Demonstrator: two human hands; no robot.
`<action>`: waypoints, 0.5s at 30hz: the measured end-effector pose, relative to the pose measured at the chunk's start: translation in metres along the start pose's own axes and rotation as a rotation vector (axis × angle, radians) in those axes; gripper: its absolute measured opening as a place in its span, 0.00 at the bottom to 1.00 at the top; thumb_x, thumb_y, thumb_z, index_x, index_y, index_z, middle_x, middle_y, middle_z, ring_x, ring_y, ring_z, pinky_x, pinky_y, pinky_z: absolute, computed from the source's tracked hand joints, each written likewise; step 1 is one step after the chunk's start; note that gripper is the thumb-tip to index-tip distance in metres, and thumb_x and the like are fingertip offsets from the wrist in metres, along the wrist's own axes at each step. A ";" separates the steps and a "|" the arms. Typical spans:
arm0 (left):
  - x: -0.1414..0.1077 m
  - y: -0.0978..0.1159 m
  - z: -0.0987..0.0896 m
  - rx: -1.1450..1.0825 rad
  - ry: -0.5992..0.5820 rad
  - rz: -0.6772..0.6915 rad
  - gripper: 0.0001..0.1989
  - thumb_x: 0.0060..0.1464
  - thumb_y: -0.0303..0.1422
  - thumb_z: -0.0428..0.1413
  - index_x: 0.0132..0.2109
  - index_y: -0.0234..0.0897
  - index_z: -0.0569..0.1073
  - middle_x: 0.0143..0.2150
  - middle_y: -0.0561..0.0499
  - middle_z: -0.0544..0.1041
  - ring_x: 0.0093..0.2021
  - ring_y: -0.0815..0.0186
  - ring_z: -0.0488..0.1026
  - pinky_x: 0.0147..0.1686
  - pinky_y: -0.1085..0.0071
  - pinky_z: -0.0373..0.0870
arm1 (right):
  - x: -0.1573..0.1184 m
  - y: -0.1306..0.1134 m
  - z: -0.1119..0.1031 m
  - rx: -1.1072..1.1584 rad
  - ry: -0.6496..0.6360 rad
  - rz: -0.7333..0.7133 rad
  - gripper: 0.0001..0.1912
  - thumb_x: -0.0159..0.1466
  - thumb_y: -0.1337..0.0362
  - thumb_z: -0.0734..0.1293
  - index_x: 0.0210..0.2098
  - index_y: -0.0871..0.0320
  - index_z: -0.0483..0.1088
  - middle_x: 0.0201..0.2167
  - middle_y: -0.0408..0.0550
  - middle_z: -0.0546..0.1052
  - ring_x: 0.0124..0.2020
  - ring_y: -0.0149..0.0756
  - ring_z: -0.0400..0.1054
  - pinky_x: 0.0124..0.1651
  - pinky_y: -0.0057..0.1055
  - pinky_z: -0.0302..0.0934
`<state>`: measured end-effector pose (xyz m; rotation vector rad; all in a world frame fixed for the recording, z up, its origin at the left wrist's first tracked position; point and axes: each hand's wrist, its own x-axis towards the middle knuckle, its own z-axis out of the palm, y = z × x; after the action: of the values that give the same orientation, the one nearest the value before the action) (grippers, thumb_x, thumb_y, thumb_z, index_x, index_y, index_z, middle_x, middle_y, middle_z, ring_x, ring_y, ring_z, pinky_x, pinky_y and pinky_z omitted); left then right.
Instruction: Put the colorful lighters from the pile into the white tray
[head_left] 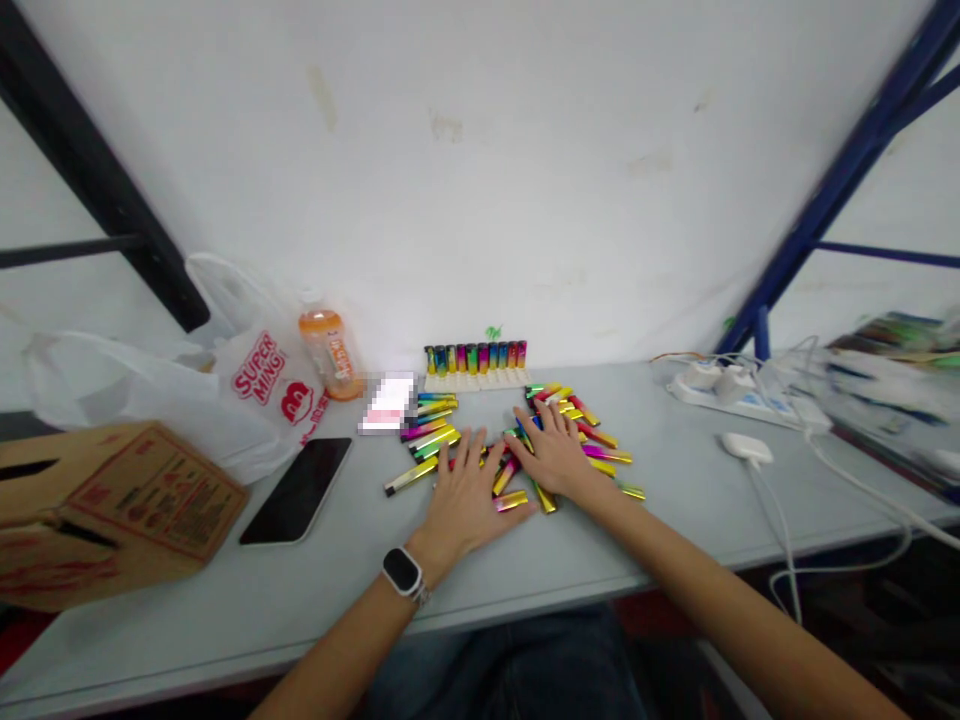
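Note:
Several shiny multicoloured lighters point(435, 440) lie scattered on the grey table. My left hand point(471, 495), with a watch point(403, 571) on its wrist, rests palm down with fingers spread over the near middle of them. Beside it on the right, my right hand point(555, 455) lies flat with spread fingers, covering part of the pile. Neither hand grips anything that shows; what is under the palms is hidden. Behind the pile, a row of upright lighters point(482, 358) stands in a pale holder point(476, 381) against the wall.
To the left are a cardboard box point(150, 490), a black-screened phone point(298, 492), a white plastic bag point(255, 400), an orange bottle point(330, 355) and a blurred-out bright rectangle point(388, 403). A power strip point(739, 395), white adapter point(747, 448) and cables are on the right.

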<state>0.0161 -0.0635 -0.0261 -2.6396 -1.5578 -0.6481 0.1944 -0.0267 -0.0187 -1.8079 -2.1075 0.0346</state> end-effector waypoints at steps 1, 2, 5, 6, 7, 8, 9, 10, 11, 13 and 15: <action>0.005 -0.002 0.002 0.005 0.004 0.011 0.43 0.49 0.62 0.54 0.64 0.41 0.64 0.68 0.36 0.62 0.69 0.39 0.53 0.64 0.38 0.46 | 0.003 -0.003 0.003 -0.002 -0.001 -0.003 0.32 0.69 0.43 0.51 0.67 0.48 0.58 0.69 0.58 0.56 0.70 0.59 0.44 0.64 0.60 0.41; 0.010 -0.004 0.004 0.011 0.012 0.021 0.41 0.50 0.61 0.53 0.64 0.40 0.65 0.67 0.36 0.63 0.69 0.41 0.54 0.65 0.39 0.46 | 0.006 -0.006 0.005 -0.005 0.005 -0.008 0.31 0.70 0.45 0.50 0.67 0.49 0.59 0.69 0.58 0.57 0.70 0.58 0.44 0.64 0.61 0.41; 0.025 -0.015 0.009 0.028 0.032 0.042 0.36 0.54 0.58 0.52 0.62 0.39 0.66 0.64 0.36 0.67 0.67 0.45 0.58 0.65 0.43 0.47 | 0.019 -0.013 0.009 -0.010 0.031 -0.022 0.29 0.72 0.49 0.49 0.65 0.52 0.61 0.66 0.57 0.63 0.70 0.54 0.46 0.66 0.60 0.36; 0.029 -0.018 0.010 0.033 0.033 0.047 0.34 0.56 0.56 0.52 0.61 0.39 0.66 0.63 0.37 0.68 0.66 0.46 0.60 0.65 0.44 0.47 | 0.023 -0.015 0.010 -0.008 0.033 -0.026 0.28 0.72 0.50 0.49 0.65 0.52 0.61 0.65 0.56 0.64 0.70 0.53 0.47 0.67 0.60 0.34; 0.032 -0.021 0.011 0.037 0.033 0.051 0.32 0.57 0.54 0.52 0.61 0.39 0.66 0.62 0.37 0.69 0.65 0.47 0.61 0.65 0.44 0.47 | 0.027 -0.015 0.011 -0.004 0.028 -0.030 0.28 0.72 0.50 0.49 0.65 0.52 0.61 0.65 0.56 0.64 0.70 0.52 0.47 0.67 0.59 0.33; 0.035 -0.023 0.011 0.039 0.031 0.053 0.31 0.57 0.53 0.52 0.60 0.39 0.66 0.62 0.38 0.69 0.64 0.48 0.62 0.65 0.45 0.47 | 0.030 -0.015 0.012 0.002 0.017 -0.033 0.27 0.72 0.51 0.49 0.65 0.52 0.60 0.65 0.55 0.65 0.70 0.52 0.46 0.67 0.59 0.31; 0.037 -0.025 0.011 0.041 0.030 0.054 0.30 0.57 0.52 0.53 0.60 0.39 0.66 0.61 0.38 0.70 0.63 0.49 0.63 0.65 0.45 0.47 | 0.033 -0.015 0.013 0.010 0.005 -0.038 0.27 0.72 0.51 0.49 0.66 0.52 0.60 0.65 0.54 0.65 0.70 0.51 0.45 0.67 0.60 0.30; 0.039 -0.026 0.010 0.040 0.031 0.055 0.29 0.57 0.51 0.53 0.59 0.38 0.66 0.60 0.38 0.70 0.63 0.49 0.63 0.65 0.45 0.47 | 0.035 -0.015 0.014 0.018 -0.007 -0.044 0.27 0.72 0.51 0.50 0.66 0.52 0.59 0.65 0.54 0.64 0.70 0.51 0.45 0.67 0.60 0.30; 0.040 -0.026 0.009 0.037 0.034 0.057 0.29 0.56 0.51 0.54 0.59 0.38 0.66 0.60 0.38 0.71 0.62 0.48 0.63 0.65 0.44 0.47 | 0.037 -0.014 0.014 0.026 -0.015 -0.051 0.28 0.72 0.51 0.49 0.67 0.52 0.57 0.65 0.54 0.64 0.70 0.51 0.45 0.67 0.60 0.30; 0.041 -0.026 0.005 0.020 0.050 0.066 0.30 0.55 0.52 0.55 0.58 0.37 0.67 0.58 0.38 0.71 0.61 0.48 0.64 0.64 0.45 0.49 | 0.040 -0.012 0.011 0.036 -0.005 -0.056 0.28 0.72 0.52 0.50 0.68 0.54 0.55 0.65 0.56 0.63 0.69 0.51 0.46 0.66 0.58 0.33; 0.043 -0.026 -0.001 -0.012 0.073 0.071 0.30 0.54 0.52 0.56 0.56 0.37 0.67 0.56 0.39 0.72 0.60 0.49 0.65 0.63 0.47 0.53 | 0.041 -0.010 0.006 0.022 0.036 -0.041 0.28 0.70 0.52 0.53 0.65 0.58 0.58 0.62 0.60 0.65 0.65 0.52 0.52 0.64 0.54 0.40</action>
<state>0.0117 -0.0145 -0.0155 -2.6333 -1.4395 -0.7433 0.1781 0.0119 -0.0112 -1.7396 -2.1106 0.0144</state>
